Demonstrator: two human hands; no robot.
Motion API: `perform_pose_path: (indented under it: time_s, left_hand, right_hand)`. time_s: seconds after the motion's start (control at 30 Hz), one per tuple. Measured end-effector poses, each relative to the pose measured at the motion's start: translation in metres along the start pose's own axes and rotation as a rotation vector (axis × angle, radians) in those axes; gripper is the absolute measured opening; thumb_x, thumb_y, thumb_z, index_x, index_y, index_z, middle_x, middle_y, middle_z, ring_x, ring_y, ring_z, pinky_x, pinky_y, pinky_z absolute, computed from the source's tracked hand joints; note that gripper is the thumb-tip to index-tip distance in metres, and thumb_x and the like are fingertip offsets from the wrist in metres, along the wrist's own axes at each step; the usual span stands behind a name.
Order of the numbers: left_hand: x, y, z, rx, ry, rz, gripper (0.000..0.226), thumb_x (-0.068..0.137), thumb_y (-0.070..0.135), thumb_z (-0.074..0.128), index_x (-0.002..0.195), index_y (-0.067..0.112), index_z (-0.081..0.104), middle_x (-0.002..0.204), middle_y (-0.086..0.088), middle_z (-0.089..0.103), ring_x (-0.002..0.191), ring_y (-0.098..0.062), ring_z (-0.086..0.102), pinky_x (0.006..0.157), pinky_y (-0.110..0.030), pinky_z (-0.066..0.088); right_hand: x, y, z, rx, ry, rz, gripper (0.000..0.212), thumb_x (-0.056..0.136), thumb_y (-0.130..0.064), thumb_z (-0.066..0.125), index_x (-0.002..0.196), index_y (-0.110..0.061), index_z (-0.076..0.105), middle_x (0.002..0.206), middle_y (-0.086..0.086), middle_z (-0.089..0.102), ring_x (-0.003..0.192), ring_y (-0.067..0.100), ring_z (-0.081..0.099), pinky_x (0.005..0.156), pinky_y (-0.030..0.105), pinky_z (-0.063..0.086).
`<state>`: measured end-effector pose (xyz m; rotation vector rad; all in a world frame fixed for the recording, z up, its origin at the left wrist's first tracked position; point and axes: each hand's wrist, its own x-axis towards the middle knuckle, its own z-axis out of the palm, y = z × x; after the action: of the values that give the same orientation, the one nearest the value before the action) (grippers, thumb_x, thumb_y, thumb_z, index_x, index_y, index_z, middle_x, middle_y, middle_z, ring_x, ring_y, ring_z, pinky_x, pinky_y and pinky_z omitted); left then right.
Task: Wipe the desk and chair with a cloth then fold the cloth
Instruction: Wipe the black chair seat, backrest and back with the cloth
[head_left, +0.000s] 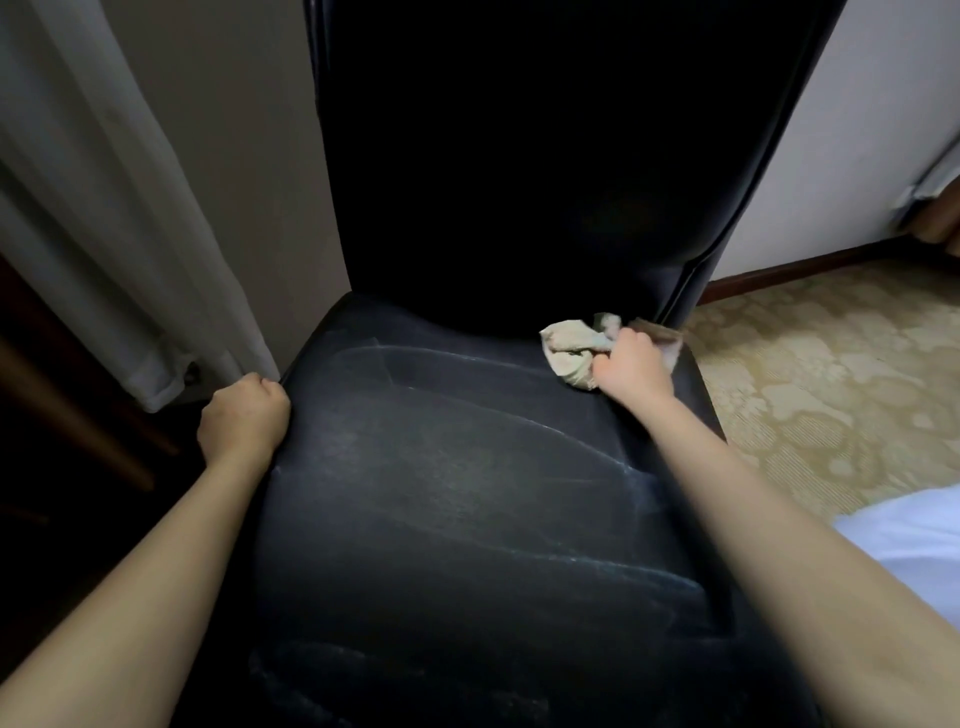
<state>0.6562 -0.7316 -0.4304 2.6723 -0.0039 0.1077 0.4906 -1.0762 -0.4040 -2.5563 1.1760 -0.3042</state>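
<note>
Black chair seat (467, 493), all pale streaks, with a crumpled beige cloth (569, 348) at its back right corner.

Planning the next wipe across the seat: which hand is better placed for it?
Right. The right hand grips the cloth on the chair, at the seat's back right corner. The left hand is curled at the seat's left edge, with no cloth.
</note>
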Motion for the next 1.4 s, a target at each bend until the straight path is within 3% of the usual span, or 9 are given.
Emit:
perform_pose_path:
  time_s: [0.3,0.4,0.57,0.67,0.8,1.03,1.13,1.27,1.4]
  left_hand:
    - [-0.002,-0.001,-0.002,0.020,0.004,-0.007,0.038,0.093,0.021,0.031,0.107,0.001,0.060,0.111,-0.029,0.058,0.102,-0.045,0.054,0.076,-0.040,0.042]
    - [-0.003,0.001,-0.003,0.023,0.004,-0.006,0.038,0.093,0.022,0.032,0.108,0.001,0.060,0.112,-0.030,0.058,0.102,-0.046,0.054,0.079,-0.041,0.043]
    - [-0.002,0.002,-0.003,0.030,0.004,-0.004,0.039,0.094,0.022,0.031,0.110,0.000,0.059,0.112,-0.029,0.057,0.103,-0.045,0.054,0.075,-0.039,0.040]
    - [0.000,0.001,-0.002,0.040,0.009,-0.002,0.038,0.093,0.022,0.032,0.109,0.001,0.060,0.112,-0.029,0.057,0.103,-0.045,0.054,0.077,-0.040,0.041]
    - [0.001,0.001,0.000,0.043,0.010,-0.003,0.038,0.093,0.023,0.032,0.107,0.002,0.060,0.111,-0.029,0.057,0.102,-0.045,0.054,0.078,-0.041,0.042]
    - [0.001,-0.001,0.001,0.040,0.006,-0.007,0.038,0.092,0.025,0.032,0.107,0.004,0.061,0.110,-0.028,0.058,0.101,-0.045,0.054,0.078,-0.041,0.043]
    - [0.000,0.000,0.000,0.036,0.013,-0.002,0.038,0.092,0.025,0.032,0.106,0.004,0.061,0.109,-0.028,0.058,0.101,-0.045,0.054,0.078,-0.041,0.044]
    - [-0.001,0.000,-0.001,0.023,0.007,-0.005,0.037,0.093,0.022,0.033,0.107,0.002,0.060,0.111,-0.029,0.058,0.102,-0.046,0.054,0.079,-0.041,0.043]
    - [-0.002,0.003,-0.002,0.027,0.014,-0.007,0.036,0.092,0.020,0.033,0.108,0.001,0.059,0.112,-0.029,0.057,0.104,-0.046,0.053,0.082,-0.043,0.043]
  right_hand:
    - [-0.044,-0.029,0.000,0.170,-0.278,-0.683,0.026,0.084,-0.011,0.045,0.103,-0.020,0.061,0.105,-0.009,0.059,0.109,0.015,0.046,0.080,0.032,0.045]
    - [-0.021,0.009,-0.014,0.090,-0.176,-0.551,0.050,0.080,-0.005,0.048,0.125,-0.024,0.058,0.120,-0.007,0.058,0.114,0.014,0.047,0.093,0.024,0.038]
    - [0.015,0.076,-0.024,-0.012,0.068,0.144,0.040,0.089,-0.016,0.045,0.127,-0.003,0.048,0.125,0.023,0.053,0.115,0.039,0.051,0.090,0.041,0.042]
    - [0.003,0.052,-0.014,-0.161,0.102,0.238,0.041,0.093,-0.017,0.041,0.131,0.001,0.040,0.130,0.026,0.047,0.120,0.041,0.046,0.093,0.044,0.041]
    - [-0.028,-0.015,0.011,-0.243,0.125,-0.151,0.035,0.089,-0.016,0.042,0.121,-0.009,0.051,0.119,0.017,0.057,0.109,0.036,0.055,0.085,0.040,0.047]
    - [-0.066,-0.059,0.035,-0.067,-0.220,-0.703,0.033,0.097,-0.031,0.039,0.130,-0.030,0.042,0.126,0.001,0.047,0.119,0.021,0.043,0.090,0.043,0.047]
    - [-0.028,-0.018,0.025,-0.054,-0.132,-0.513,0.027,0.095,-0.033,0.041,0.121,-0.039,0.046,0.120,-0.005,0.047,0.117,0.018,0.044,0.091,0.040,0.047]
    - [0.005,0.041,-0.011,-0.236,0.066,-0.129,0.031,0.093,-0.012,0.041,0.123,-0.009,0.047,0.123,0.016,0.051,0.116,0.038,0.046,0.091,0.045,0.042]
    - [0.012,0.039,-0.007,-0.320,0.099,0.071,0.033,0.092,-0.007,0.043,0.124,-0.006,0.047,0.127,0.019,0.050,0.118,0.037,0.047,0.095,0.046,0.041]
